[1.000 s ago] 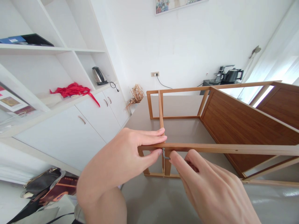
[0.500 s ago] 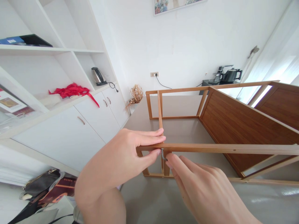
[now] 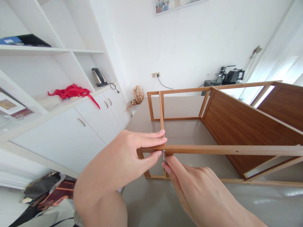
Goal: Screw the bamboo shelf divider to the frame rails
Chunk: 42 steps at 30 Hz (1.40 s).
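A brown wooden rack frame (image 3: 201,149) lies on its side, its near rail running across in front of me. My left hand (image 3: 132,151) is closed around the rail's left end, two fingers on top by the crossbar (image 3: 161,110) and the thumb below. Beside that thumb, a bent metal hex key (image 3: 163,155) meets the near face of the rail. My right hand (image 3: 196,186) pinches the key's lower end between thumb and forefinger. The seat of the key in the wood is too small to make out.
Slatted brown panels (image 3: 246,123) stand inside the frame on the right. White cabinets (image 3: 61,126) line the left, with a steel kettle (image 3: 98,77) and red cloth (image 3: 71,91) on the shelf. Bags (image 3: 42,186) lie at lower left. Dried plants (image 3: 137,96) stand by the wall.
My right hand has swung slightly left, turning the lower end of the hex key toward my left thumb. My left hand keeps its hold on the frame.
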Available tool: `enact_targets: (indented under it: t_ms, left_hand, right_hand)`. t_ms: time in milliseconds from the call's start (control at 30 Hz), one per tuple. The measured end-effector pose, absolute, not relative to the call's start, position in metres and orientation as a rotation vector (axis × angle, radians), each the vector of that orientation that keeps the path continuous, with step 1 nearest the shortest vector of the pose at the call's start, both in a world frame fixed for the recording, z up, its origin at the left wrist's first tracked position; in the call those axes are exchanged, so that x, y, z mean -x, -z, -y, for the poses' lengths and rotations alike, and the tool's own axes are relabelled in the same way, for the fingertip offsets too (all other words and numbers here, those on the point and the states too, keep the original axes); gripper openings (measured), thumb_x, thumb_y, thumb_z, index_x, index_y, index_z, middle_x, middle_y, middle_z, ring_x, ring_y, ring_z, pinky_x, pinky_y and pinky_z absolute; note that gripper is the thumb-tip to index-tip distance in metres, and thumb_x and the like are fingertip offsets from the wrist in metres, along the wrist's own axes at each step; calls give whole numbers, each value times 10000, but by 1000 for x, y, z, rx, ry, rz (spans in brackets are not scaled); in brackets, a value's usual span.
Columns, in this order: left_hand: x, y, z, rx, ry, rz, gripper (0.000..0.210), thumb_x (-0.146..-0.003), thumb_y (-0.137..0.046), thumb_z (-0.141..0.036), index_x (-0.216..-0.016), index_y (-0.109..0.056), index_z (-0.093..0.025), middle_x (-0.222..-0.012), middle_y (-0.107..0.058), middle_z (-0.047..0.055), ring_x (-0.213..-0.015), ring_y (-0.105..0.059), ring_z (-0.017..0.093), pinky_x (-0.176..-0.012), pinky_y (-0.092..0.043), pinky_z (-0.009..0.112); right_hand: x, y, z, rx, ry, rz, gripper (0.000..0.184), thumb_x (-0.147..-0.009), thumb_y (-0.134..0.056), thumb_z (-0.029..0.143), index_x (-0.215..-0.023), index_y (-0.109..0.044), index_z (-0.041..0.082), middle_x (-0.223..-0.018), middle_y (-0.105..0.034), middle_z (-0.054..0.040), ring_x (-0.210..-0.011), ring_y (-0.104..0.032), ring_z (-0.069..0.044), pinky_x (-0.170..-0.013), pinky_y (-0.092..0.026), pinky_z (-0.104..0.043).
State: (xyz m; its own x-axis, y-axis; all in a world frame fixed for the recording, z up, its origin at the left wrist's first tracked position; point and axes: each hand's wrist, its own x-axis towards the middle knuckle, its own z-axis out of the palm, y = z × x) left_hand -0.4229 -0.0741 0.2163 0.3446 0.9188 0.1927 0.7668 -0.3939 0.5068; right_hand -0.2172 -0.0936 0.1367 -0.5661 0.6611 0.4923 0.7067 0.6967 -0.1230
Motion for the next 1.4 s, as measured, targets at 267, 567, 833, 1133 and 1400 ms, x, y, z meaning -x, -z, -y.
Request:
enact_targets:
  t_ms: [267,567,833,1133,1400]
  left_hand:
    - [423,-217,73,-2283,-648,-1509,363,-882,-639,-361,-1231,-684,-449,-1312,-631,-155,-1159,-671,215,-959,-595,272]
    - [423,-217,74,-2282,-657,-1501,372,-882,-639,-349,-1235,-678,-456,-1314,-626,-167,-1172,-663,206,-954,-596,260]
    - [422,-218,74,-2293,-656,-1494,376,-876,-637,-323,-1231,-689,-436,-1311,-632,-150,-1160,-669,220,-949,-602,277]
    - [422,-216,73,-2296,-674,-1491,377,-877,-637,-334,-1234,-683,-445,-1307,-632,-161,-1178,-659,209,-968,-589,269]
    - [422,-216,73,-2288,-678,-1485,382,-868,-648,-330,-1231,-686,-444,-1310,-631,-153,-1185,-654,218,-975,-586,278]
  right_hand:
    - [214,-140,96,1043,89,2446,198,-874,-373,59,-829,-348,251,-596,-436,90,-375,-319,-112,-403,-149,-287]
    - [207,-149,99,1066,75,2422,288,-755,-351,-12,-870,-395,248,-676,-518,57,-447,-454,-116,-450,-217,-268]
    - [207,-145,97,1113,30,2425,324,-736,-346,-15,-904,-439,246,-714,-562,37,-498,-546,-129,-480,-258,-265]
    - [204,-148,95,1136,29,2429,299,-784,-354,0,-920,-458,245,-714,-563,36,-526,-574,-134,-487,-281,-262]
    - [214,-144,97,1074,94,2391,207,-879,-382,58,-808,-366,252,-566,-426,94,-367,-293,-107,-398,-161,-279]
